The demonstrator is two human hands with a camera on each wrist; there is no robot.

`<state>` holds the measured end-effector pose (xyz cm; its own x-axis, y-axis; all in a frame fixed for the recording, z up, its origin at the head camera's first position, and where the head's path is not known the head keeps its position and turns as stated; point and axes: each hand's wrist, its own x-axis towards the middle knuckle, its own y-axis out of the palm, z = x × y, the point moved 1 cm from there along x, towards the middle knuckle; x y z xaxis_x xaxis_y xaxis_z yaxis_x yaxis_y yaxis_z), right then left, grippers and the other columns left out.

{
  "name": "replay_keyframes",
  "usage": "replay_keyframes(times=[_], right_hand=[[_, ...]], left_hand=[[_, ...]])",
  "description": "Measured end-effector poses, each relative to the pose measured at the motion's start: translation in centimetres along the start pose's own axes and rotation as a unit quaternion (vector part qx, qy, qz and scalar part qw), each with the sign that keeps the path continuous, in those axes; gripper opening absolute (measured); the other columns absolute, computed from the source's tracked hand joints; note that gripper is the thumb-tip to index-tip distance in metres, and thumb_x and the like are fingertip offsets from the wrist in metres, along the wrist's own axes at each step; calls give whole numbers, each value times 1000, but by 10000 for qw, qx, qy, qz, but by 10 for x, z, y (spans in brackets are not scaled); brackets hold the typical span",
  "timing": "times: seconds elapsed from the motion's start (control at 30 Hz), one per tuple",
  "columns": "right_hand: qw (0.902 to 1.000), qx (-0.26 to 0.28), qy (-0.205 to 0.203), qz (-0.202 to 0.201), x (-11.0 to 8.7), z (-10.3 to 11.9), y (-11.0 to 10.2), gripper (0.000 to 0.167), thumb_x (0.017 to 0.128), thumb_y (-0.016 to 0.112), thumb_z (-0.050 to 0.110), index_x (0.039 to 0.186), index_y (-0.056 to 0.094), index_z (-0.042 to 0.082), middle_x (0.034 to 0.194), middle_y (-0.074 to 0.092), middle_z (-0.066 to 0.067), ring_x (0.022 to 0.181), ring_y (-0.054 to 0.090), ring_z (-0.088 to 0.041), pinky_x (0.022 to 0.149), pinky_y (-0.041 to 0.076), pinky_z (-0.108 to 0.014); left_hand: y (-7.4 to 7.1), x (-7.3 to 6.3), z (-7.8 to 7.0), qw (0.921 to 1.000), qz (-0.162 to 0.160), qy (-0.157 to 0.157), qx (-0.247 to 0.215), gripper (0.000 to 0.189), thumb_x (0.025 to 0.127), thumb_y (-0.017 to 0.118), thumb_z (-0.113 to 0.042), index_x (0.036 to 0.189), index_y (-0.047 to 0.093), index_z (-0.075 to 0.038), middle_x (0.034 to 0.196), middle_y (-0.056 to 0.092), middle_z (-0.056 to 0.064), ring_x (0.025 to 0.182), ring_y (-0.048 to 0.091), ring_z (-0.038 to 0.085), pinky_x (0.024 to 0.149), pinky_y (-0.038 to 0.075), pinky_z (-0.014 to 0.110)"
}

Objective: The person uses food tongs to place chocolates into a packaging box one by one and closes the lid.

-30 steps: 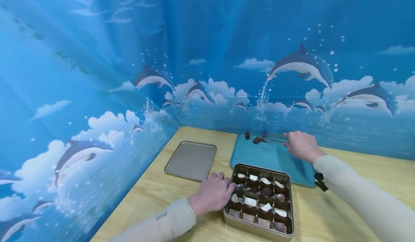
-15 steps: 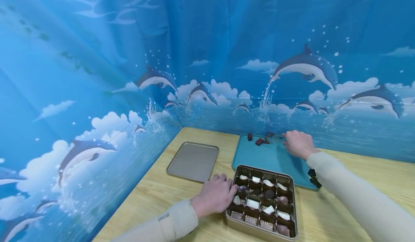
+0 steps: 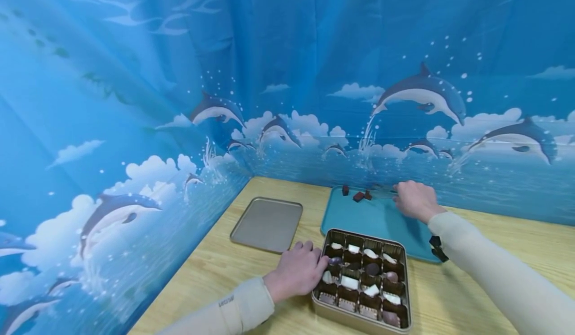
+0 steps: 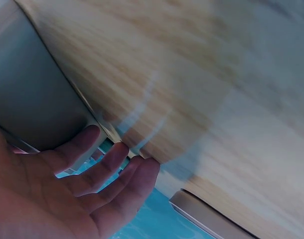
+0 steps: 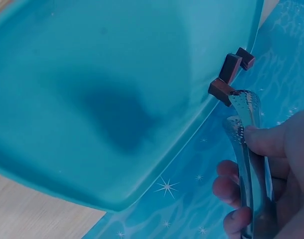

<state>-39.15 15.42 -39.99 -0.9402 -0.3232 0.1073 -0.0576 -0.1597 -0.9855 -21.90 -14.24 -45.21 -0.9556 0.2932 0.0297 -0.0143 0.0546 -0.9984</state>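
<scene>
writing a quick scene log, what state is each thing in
Tin: open, sweets in its compartments
Grey lid-like tray: lying flat, apart from the tin
Teal tray: flat, three brown pieces near its far edge
Tongs: held, tips look slightly apart
Left hand: touching the tin
Right hand: gripping the tongs

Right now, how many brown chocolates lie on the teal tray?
3 at the far edge of the tray, head view: left chocolate, middle chocolate, right chocolate nearest the metal tongs.
</scene>
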Motion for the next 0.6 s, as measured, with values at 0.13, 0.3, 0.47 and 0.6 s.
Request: replay_keyframes(times=[0.13,0.3,0.47,0.6], right_hand=[[9999,29,3,120,2,0,3,38,99,63,16,132,62,-3,107,72,-25,47,55,-15,40,39,-30],[9998,-82,-33,205,6,1,8,34,98,64,15,127,66,-2,109,71,-25,59,62,-18,45,48,-34],[9998,-158,-58,75,7,0,10,27,97,64,12,121,70,0,105,73,-22,61,63,-19,46,49,-36],[9999,-105,-51,-34,4,3,5,30,98,63,12,125,69,1,110,73,-23,52,58,-15,41,43,-32]], left_hand=[[0,-1,-1,10000,-25,44,-5,55,108,27,-47,118,69,-13,109,66,9,96,62,28,72,57,47],[2,-2,-2,9999,-60,64,-57,56,108,27,-48,114,70,-13,105,66,8,93,61,27,69,56,48],[2,-1,-1,9999,-98,66,-74,56,108,26,-48,113,70,-13,105,66,9,93,62,27,69,56,48],[0,-1,1,9999,-104,93,-21,55,109,27,-46,113,70,-13,104,66,8,91,62,27,67,56,47]])
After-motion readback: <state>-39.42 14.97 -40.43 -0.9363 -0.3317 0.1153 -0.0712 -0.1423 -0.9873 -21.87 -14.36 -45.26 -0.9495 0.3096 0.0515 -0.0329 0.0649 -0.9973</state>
